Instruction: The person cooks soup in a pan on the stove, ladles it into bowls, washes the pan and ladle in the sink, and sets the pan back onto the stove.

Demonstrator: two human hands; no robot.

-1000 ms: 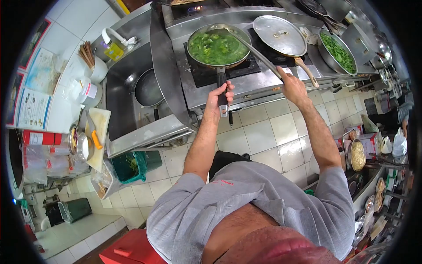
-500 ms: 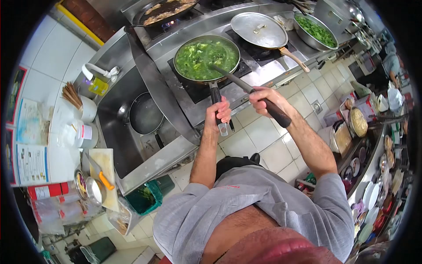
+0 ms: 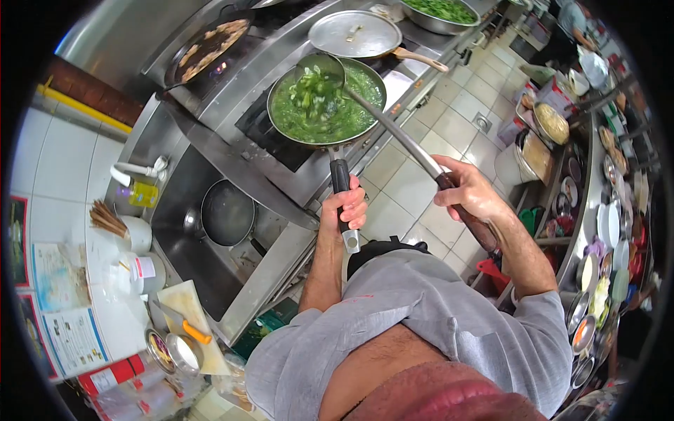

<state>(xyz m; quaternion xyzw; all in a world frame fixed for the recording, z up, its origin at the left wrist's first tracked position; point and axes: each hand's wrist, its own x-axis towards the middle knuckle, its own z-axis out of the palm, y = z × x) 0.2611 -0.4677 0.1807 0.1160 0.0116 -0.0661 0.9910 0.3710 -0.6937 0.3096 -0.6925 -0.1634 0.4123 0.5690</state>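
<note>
Lifting the ladle (image 3: 397, 131) up from the green food (image 3: 298, 119), the right hand (image 3: 469, 191) holds its long handle. Half a second ago, the ladle's round end was down in the food; now it shows at the far side of the cooking pan (image 3: 330, 145), with bits of green in and around it. The left hand (image 3: 344, 208) is closed around the black pan handle, as before. The cooking pan looks nearer to the lidded pan (image 3: 337, 31) now, but I cannot tell if it touches the stove (image 3: 210, 126). I count four pans: the cooking pan with green food, one lidded pan, one black pan (image 3: 214, 45) with brown bits, and one sink pan (image 3: 228, 214). There is one big metal bowl (image 3: 437, 27) of chopped leaves. One knife (image 3: 196, 332) with an orange handle lies on one cutting board (image 3: 184, 300), and two small bowls (image 3: 199, 353) sit close by. One other person (image 3: 572, 21) is far off.
</note>
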